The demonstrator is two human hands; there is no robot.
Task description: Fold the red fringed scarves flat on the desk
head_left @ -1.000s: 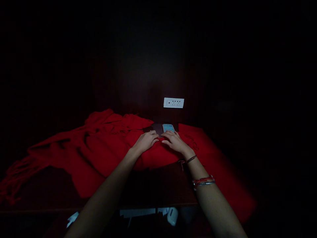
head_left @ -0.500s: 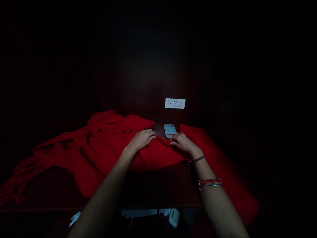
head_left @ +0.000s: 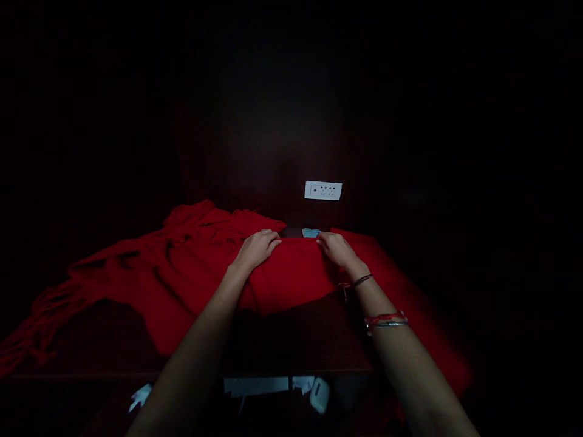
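Note:
A red fringed shawl point(head_left: 182, 279) lies spread over a dark table point(head_left: 296, 340) in a very dim room. My left hand point(head_left: 257, 249) and my right hand point(head_left: 337, 250) rest on its far folded edge, a hand's width apart, fingers curled over the cloth. Just beyond that edge, between the hands, the lit top of a phone point(head_left: 311, 233) shows; the shawl covers the rest. Thread and bead bracelets point(head_left: 385, 320) sit on my right wrist.
A white socket plate point(head_left: 323, 190) is on the dark wall behind the phone. The shawl's fringe point(head_left: 27, 328) trails off the table at the left. Pale objects point(head_left: 319, 394) lie below the table's front edge.
Both hands have moved apart and pushed the shawl's edge away from me. The cloth now covers most of the phone, which lay fully in sight before.

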